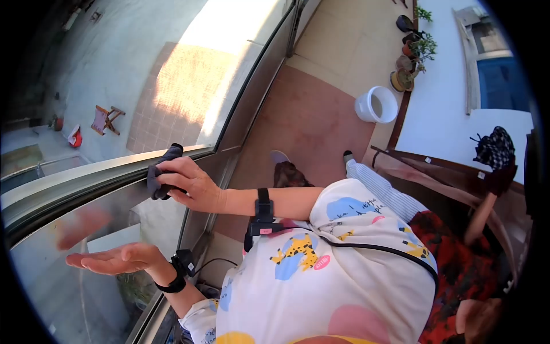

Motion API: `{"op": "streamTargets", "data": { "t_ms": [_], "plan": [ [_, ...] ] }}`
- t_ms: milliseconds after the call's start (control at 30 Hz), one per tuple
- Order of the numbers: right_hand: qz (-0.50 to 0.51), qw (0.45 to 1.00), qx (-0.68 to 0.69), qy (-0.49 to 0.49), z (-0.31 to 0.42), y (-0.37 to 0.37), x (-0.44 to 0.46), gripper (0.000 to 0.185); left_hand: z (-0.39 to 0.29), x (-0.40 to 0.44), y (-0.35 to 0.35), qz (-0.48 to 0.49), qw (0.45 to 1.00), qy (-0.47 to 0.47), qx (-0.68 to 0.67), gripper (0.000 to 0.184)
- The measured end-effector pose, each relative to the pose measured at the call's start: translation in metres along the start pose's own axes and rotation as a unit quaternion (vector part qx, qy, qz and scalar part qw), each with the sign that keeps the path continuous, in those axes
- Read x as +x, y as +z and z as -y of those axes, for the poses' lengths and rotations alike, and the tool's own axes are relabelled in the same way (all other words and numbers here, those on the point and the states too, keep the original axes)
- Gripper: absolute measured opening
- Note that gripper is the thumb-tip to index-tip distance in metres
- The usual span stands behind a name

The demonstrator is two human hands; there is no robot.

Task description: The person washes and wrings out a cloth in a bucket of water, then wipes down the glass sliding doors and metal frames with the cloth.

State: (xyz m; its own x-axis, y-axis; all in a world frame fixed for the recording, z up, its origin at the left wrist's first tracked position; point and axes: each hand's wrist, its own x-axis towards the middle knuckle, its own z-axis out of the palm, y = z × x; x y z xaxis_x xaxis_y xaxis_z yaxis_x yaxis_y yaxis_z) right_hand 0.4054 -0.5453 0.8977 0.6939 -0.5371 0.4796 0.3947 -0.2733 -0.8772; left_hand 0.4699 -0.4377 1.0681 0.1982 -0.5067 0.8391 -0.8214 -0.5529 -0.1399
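The right hand (195,188) has its fingers (179,167) closed round a dark cloth (154,181) at the window frame (74,182); the left hand (123,258), loosely spread and empty, seems just off the glass (63,292)

The floor (323,106) has a reddish stretch with paler tiles beside it; a white bucket (365,106) stands near the edge of that stretch; close to it, pots (401,80) with plants stand in a row by the wall (441,92); a pale shoe (279,157) is on the reddish stretch; in the window glass another floor (152,123) shows, partly tiled and sunlit; a folding stool (101,120) stands beside the tiles, a red and white thing (75,137), too small to tell, near it.
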Motion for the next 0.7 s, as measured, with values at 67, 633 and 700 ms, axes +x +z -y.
{"op": "streamTargets", "data": {
  "t_ms": [67, 633, 700],
  "plan": [
    [-0.003, 0.997, 0.013, -0.076, 0.013, -0.007, 0.020, 0.048, -0.001, 0.002, -0.004, -0.006, 1.000, -0.004, 0.013, 0.060],
    [0.101, 0.989, -0.078, -0.080, -0.088, 0.005, -0.048, 0.044, -0.004, -0.062, -0.098, 0.119, 0.949, -0.147, 0.253, 0.057],
    [0.087, 0.993, -0.069, -0.030, -0.088, 0.003, -0.051, 0.042, -0.001, -0.084, -0.108, 0.142, 0.941, -0.174, 0.251, 0.055]
  ]
}}
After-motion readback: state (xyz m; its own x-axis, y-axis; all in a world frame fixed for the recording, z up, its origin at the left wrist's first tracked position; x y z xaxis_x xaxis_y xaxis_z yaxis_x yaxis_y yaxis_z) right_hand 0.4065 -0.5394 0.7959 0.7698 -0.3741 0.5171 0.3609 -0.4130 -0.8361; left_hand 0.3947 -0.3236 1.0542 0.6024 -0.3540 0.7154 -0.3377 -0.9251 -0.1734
